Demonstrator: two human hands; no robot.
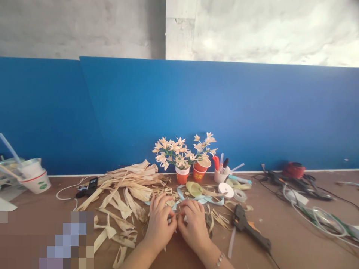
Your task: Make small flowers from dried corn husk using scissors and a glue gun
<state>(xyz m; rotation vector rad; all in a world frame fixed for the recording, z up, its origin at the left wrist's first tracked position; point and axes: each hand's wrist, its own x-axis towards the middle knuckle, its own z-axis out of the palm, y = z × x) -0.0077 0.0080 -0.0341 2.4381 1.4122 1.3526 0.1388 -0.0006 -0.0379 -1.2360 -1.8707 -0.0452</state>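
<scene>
Side by side over the brown table [288, 239], my left hand [160, 221] and my right hand [194, 223] almost meet at the fingertips. Each is closed in a pinch, thumb against index finger. Whatever sits between the tips is too small to make out. Left of my hands spreads a pile of dry corn husks [140, 188], with loose torn strips [123, 239] nearer me. Light blue ribbon [209, 200] lies just beyond my right hand. A black glue gun [251, 229] rests to the right, a clear glue stick [232, 243] beside it.
Pale husk flowers [176, 151] stand in a paper cup [182, 176] near the blue partition [196, 101]. Behind the ribbon are a pen cup [220, 175], a tape roll [239, 195] and a white disc [226, 190]. Cables [316, 220] lie far right; a white cup [36, 182] stands left.
</scene>
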